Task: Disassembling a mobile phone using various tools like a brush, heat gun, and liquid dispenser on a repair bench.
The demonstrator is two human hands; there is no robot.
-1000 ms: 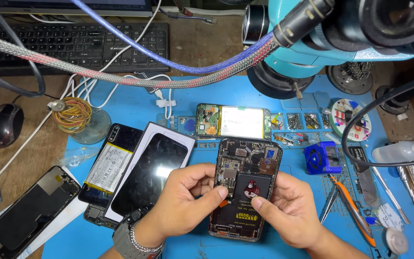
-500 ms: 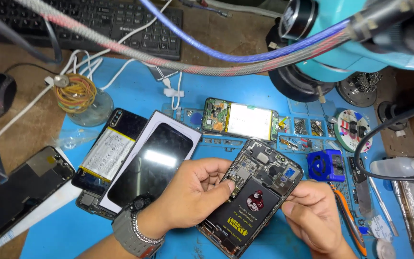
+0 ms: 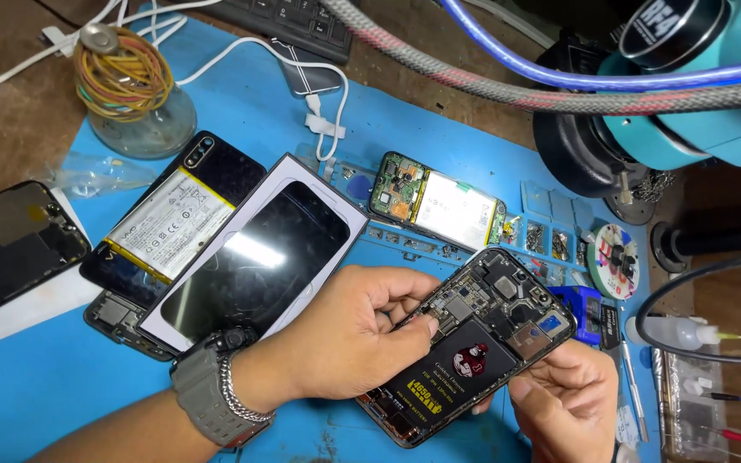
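An opened smartphone (image 3: 482, 339) with its back off shows a black battery and circuit boards; it is tilted above the blue mat (image 3: 36, 386). My left hand (image 3: 349, 330), with a grey watch and a chain bracelet on the wrist, grips the phone's left edge, its fingertips pinched on parts near the board. My right hand (image 3: 568, 403) supports the phone's lower right edge from below.
A phone box lid (image 3: 255, 257), a phone with a yellowish battery (image 3: 169, 219), a dark phone (image 3: 10, 244) at the left and a bare board with a battery (image 3: 435, 206) lie on the mat. A microscope (image 3: 688, 94), a rubber-band jar (image 3: 130, 99), cables and a small bottle (image 3: 675, 330) surround them.
The view has shifted closer and to the left. The opened phone has tilted further clockwise, and my left fingertips have moved onto its board area.
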